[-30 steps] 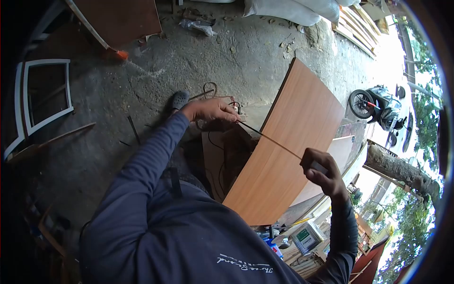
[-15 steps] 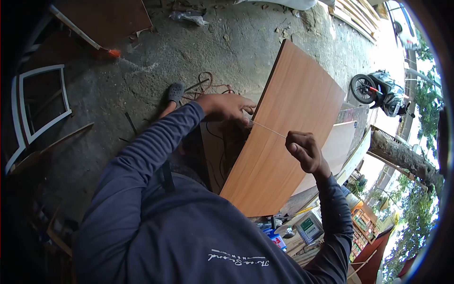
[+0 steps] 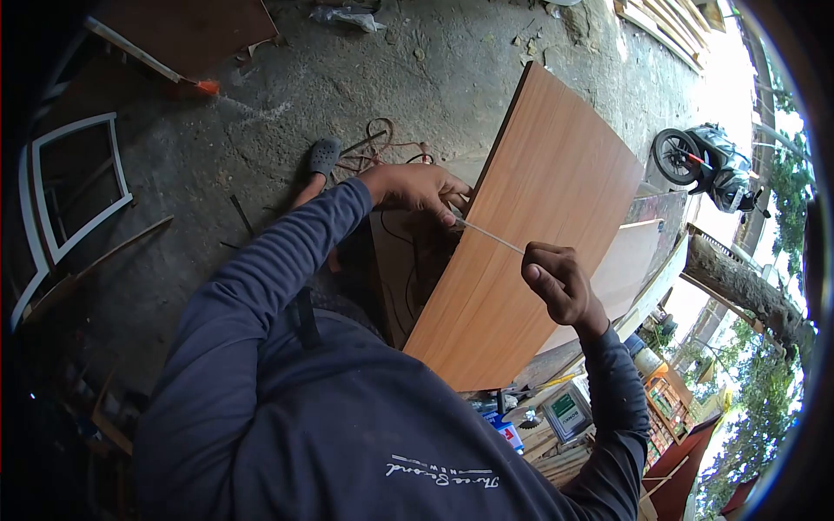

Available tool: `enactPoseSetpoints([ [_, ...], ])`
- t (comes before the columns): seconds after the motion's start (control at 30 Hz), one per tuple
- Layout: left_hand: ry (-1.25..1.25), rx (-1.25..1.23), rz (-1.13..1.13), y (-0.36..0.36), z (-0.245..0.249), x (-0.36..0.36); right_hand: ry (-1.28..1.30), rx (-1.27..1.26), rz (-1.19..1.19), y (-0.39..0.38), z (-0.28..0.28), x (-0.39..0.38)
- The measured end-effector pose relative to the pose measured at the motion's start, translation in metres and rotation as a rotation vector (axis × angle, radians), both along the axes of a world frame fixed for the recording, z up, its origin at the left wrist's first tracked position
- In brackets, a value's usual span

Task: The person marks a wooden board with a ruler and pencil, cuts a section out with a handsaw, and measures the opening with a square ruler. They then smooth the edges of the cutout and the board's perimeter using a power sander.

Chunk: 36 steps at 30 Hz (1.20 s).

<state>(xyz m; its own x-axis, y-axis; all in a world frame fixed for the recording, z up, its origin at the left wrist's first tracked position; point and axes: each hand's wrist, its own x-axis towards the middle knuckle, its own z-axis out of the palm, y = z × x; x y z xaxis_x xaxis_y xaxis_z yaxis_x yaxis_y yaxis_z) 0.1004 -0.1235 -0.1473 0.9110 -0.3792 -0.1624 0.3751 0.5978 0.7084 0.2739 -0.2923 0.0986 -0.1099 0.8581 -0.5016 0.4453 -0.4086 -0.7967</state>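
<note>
A wood-grain board (image 3: 530, 234) lies tilted in front of me, its dark long edge on the left. My left hand (image 3: 419, 193) is at that edge, fingers curled beside it and thumb pressed at the end of a thin pale strip (image 3: 492, 236). The strip runs taut and straight across the board's face to my right hand (image 3: 560, 282). That hand is closed in a fist over the board, gripping the strip's other end. The ends of the strip are hidden inside my fingers.
Orange cable (image 3: 379, 143) lies on the concrete floor beyond my left hand, near a foot in a grey clog (image 3: 325, 156). Further boards (image 3: 608, 269) lie right of the wood-grain one. Small boxes and a white-framed item (image 3: 567, 412) sit close to my right forearm. A motorcycle (image 3: 708, 165) stands at the right.
Both hands keep their hold on the strip and have barely moved. The view has shifted slightly, so the board's top corner appears a little higher and further right.
</note>
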Motion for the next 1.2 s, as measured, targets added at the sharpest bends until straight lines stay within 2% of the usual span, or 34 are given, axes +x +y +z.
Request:
enactPoseSetpoints([
  [0.4, -0.004, -0.029, 0.009, -0.001, -0.002, 0.001, -0.060, -0.023, 0.009, 0.009, 0.006, -0.014],
  [0.53, 0.004, 0.033, 0.043, -0.003, 0.001, -0.002, -0.108, 0.033, 0.053, 0.008, 0.003, -0.019],
  [0.7, 0.062, 0.056, 0.046, -0.003, 0.009, -0.003, -0.114, -0.020, 0.000, 0.014, 0.003, -0.017],
  [0.8, 0.076, -0.012, 0.048, -0.002, 0.014, -0.003, -0.130, 0.021, 0.030, 0.014, 0.001, -0.018],
  [0.93, 0.107, 0.075, 0.089, -0.009, 0.009, -0.004, -0.151, 0.166, 0.111, 0.001, -0.018, -0.020],
  [1.1, 0.071, 0.093, 0.098, -0.015, -0.002, 0.000, -0.172, 0.083, 0.056, 0.001, -0.027, -0.021],
  [1.2, 0.059, 0.226, 0.051, -0.021, -0.016, 0.006, -0.191, 0.097, 0.024, -0.004, -0.040, -0.026],
])
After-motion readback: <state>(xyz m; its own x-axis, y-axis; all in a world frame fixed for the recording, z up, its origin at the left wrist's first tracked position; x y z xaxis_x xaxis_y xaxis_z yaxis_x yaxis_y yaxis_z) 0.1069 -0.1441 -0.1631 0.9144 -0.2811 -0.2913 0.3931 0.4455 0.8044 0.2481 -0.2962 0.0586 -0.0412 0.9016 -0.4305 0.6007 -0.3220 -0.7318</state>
